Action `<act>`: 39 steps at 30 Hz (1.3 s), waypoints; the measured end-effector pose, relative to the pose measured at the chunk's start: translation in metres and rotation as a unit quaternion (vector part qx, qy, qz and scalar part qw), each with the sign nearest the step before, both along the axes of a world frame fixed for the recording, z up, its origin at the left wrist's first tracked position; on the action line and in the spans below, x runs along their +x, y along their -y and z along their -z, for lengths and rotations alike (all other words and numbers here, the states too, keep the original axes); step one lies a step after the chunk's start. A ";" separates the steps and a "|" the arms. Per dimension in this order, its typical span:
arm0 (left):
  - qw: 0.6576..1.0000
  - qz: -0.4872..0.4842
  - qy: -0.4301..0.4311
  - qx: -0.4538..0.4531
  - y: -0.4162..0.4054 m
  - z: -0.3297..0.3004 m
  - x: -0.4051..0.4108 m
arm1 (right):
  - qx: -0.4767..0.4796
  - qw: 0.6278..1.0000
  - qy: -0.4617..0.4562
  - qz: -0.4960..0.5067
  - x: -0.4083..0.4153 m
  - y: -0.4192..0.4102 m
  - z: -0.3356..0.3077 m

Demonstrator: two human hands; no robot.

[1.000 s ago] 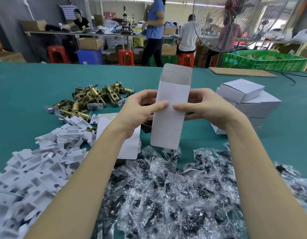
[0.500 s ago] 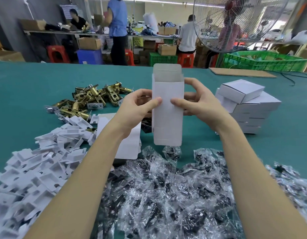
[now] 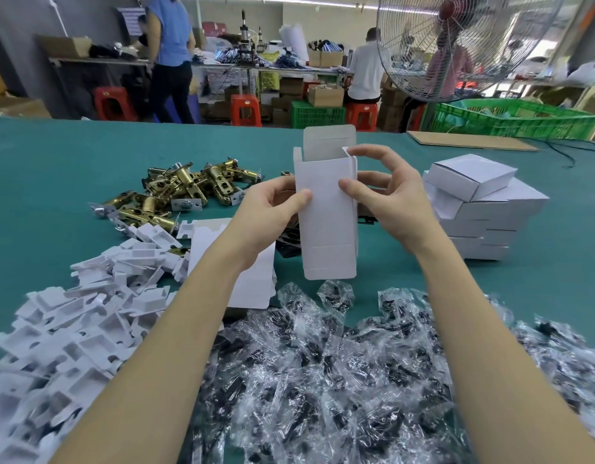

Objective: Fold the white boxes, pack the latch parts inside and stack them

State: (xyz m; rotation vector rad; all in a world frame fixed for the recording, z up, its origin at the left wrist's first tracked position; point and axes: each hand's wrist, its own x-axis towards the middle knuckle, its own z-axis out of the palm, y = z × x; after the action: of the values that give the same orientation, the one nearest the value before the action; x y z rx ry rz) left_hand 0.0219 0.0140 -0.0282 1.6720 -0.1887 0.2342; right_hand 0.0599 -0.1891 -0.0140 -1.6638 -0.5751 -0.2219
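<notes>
pinching upright white box (image 3: 326,209) between left hand (image 3: 272,209), right hand (image 3: 389,199) fingers

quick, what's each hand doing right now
Left hand: holding the box, thumb pinching its front.
Right hand: holding the box, thumb on its front, a finger at the top flap.

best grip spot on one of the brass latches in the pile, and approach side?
Judging from the pile, take a brass latch by its round barrel, coming from above, fingers across the barrel's width. The barrels lie roughly flat on the green table, and the topmost one is exposed; the flat faceplate ends sit low and tangled with neighbours, so they look harder to pinch.
</notes>
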 end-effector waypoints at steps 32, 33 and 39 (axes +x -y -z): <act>0.974 0.065 -0.082 -0.202 0.014 -0.021 -0.009 | -0.017 0.996 -0.030 -0.077 -0.013 0.005 -0.011; 0.975 0.061 -0.081 -0.199 0.014 -0.022 -0.009 | -0.019 0.996 -0.031 -0.079 -0.014 0.005 -0.011; 0.988 -0.007 -0.019 -0.153 0.014 -0.022 -0.010 | -0.017 0.995 -0.043 -0.084 -0.014 0.007 -0.014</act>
State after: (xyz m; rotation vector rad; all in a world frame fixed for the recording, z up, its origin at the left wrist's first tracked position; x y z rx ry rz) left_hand 0.0117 -0.0004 -0.0064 1.3712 -0.1061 0.2294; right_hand 0.0459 -0.1960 -0.0004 -1.6397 -0.6529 -0.0172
